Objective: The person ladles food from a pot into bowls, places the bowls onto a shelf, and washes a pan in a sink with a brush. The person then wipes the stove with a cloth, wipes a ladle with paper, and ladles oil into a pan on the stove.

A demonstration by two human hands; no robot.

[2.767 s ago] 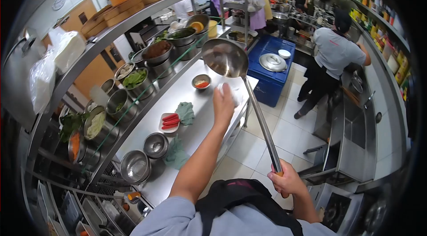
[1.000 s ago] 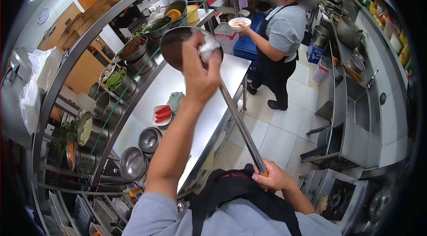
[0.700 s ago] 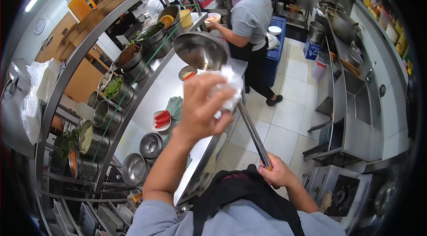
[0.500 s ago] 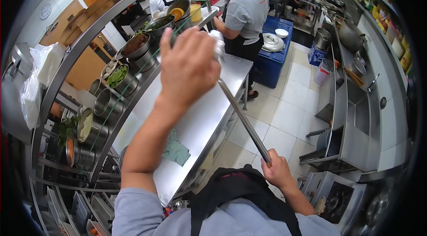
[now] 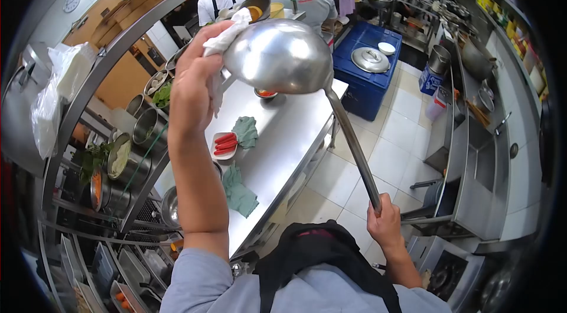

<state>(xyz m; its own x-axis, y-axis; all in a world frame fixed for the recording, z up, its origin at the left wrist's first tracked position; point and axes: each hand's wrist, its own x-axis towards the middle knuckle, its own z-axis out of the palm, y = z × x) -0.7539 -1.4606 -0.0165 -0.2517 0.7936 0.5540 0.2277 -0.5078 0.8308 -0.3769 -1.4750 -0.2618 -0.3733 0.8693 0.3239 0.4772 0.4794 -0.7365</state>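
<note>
A large steel ladle is raised in front of me, its rounded outer side facing me. Around the lower end of its long handle, my right hand is closed. My left hand is up at the left side of the bowl, fingers closed on a white cloth that touches the rim. The fingertips are partly hidden behind the cloth. Below the ladle is a steel worktable with two green cloths and a small white dish of red sticks.
Metal pots of ingredients line the shelf at left. A blue chest with a metal lid stands beyond the table. Two co-workers are behind the shelf post. A sink counter runs along the right wall.
My left hand has moved left and turned, uncovering the ladle's bowl. The handle end has shifted slightly right. The dish of red sticks has come into sight, and the nearer co-worker appears farther off.
</note>
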